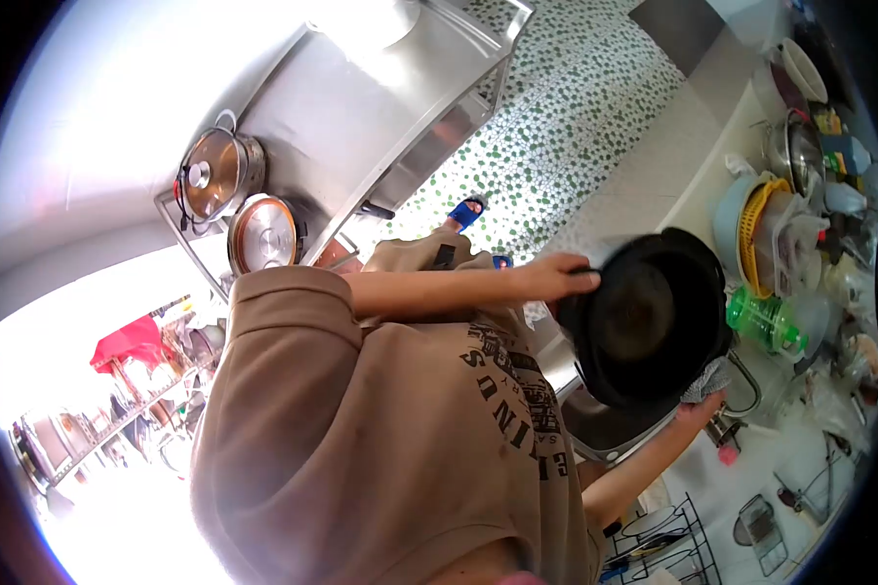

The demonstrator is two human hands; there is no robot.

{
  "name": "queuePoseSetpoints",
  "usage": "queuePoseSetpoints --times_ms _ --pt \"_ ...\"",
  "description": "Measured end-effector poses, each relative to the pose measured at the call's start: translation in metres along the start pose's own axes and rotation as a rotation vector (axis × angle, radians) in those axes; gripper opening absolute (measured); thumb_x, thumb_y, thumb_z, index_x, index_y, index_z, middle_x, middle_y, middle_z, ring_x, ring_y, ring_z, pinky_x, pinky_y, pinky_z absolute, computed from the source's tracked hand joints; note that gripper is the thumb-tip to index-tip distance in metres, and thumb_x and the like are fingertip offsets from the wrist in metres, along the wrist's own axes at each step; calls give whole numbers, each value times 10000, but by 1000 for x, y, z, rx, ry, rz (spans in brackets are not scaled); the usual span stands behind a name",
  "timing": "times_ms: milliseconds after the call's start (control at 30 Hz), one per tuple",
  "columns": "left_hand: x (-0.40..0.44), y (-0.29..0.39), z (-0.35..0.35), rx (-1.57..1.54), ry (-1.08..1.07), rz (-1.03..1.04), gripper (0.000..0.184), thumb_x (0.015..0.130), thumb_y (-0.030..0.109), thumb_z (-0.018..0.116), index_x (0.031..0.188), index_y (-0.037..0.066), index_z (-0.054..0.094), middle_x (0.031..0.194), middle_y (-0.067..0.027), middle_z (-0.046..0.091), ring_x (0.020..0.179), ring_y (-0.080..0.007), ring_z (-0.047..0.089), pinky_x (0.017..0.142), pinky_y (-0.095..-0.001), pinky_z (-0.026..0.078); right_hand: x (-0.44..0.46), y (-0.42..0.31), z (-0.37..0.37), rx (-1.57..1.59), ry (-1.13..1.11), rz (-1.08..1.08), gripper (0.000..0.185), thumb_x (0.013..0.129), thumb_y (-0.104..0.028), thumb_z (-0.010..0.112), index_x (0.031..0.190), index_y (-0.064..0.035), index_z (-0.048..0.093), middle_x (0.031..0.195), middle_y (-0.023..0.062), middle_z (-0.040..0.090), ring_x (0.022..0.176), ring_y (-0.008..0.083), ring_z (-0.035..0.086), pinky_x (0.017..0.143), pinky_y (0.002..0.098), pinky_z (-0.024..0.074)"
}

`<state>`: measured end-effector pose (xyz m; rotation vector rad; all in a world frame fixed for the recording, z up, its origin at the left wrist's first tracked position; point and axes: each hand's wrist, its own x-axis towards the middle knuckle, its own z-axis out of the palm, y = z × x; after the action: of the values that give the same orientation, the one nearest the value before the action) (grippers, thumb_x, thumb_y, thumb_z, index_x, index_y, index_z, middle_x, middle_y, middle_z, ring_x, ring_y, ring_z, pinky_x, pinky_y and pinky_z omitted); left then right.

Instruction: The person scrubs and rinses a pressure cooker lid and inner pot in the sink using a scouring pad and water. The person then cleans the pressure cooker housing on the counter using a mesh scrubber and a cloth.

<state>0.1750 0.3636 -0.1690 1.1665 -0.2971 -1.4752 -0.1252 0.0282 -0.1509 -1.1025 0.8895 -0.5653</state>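
A deep black cooking pot [688,351] is tipped so that its opening faces me, held above the edge of the sink [605,424]. My left hand [561,278] is closed on the pot's near rim or handle, thumb on top. On the pot's far lower side, my right hand [698,409] presses a grey cloth-like scrubber [707,380] against the outer rim. A brownish, dull patch shows on the pot's inside bottom. Part of my right hand's fingers is hidden behind the scrubber.
Beside the pot stand a curved metal faucet [746,390], a green plastic bottle [766,322] and a yellow basket [756,234] among stacked basins. A black wire rack [663,546] is at the lower right. Lidded pots [263,234] rest by a steel table [361,117] behind.
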Motion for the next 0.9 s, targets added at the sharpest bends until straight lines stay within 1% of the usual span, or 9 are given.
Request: queuePoseSetpoints --times_ms 67,200,467,533,600,667,767,833,900 --pt "-27 27 -28 53 211 21 405 932 426 540 1060 43 567 929 -35 571 785 -112 549 686 -241 444 1 4 61 -23 131 -43 328 934 -244 442 1143 -33 580 1022 88 646 929 209 625 811 342 518" --pt "-64 16 -113 13 561 169 379 955 427 495 975 69 616 785 38 529 697 -54 465 607 -207 375 23 23 190 -22 -314 155 249 909 -198 483 1060 -29 585 866 64 627 728 169 603 629 285 507" --pt "-183 -14 -263 -23 1310 312 412 947 431 513 905 41 639 635 52 433 593 -56 392 510 -230 317 49 120 466 -212 -522 304 499 797 -10 394 1286 57 467 1126 118 595 1010 200 586 876 334 480" --pt "-212 -15 -297 -14 1444 210 448 950 470 478 1019 58 638 721 12 521 658 -80 447 566 -248 363 53 145 522 -241 -676 319 517 782 1 387 1291 50 466 1130 127 594 1024 210 583 879 336 482" --pt "-238 -10 -315 67 1535 279 508 953 505 425 1189 86 589 1018 -53 606 870 -130 550 729 -295 445 55 180 569 -192 -804 348 478 770 2 375 1228 41 505 1046 141 625 903 233 631 852 356 516" --pt "-264 -17 -357 -30 1351 313 550 967 462 365 1394 119 412 1399 -91 432 1274 -246 422 1008 -406 388 81 262 592 -109 -797 554 227 851 -88 431 1030 -14 549 858 77 602 713 196 603 684 339 530" --pt "-295 -34 -456 -312 1216 264 571 983 372 397 1413 3 326 1376 -165 440 1171 -277 530 977 -403 434 50 240 661 -194 -852 358 278 769 -64 493 1024 -22 597 795 67 604 687 173 583 592 343 484" --pt "-296 -15 -443 -229 1394 223 716 909 534 500 1348 -28 427 1272 -152 535 1115 -250 555 962 -366 439 38 250 692 -270 -860 278 320 715 -48 534 1020 -27 629 753 60 605 670 158 569 530 346 453" --pt "-303 -19 -480 -84 1470 97 754 891 571 503 1305 -58 466 1256 -150 548 1062 -257 565 930 -358 443 33 299 734 -395 -823 163 353 702 -37 526 1034 3 641 891 158 663 800 240 632 661 381 492"
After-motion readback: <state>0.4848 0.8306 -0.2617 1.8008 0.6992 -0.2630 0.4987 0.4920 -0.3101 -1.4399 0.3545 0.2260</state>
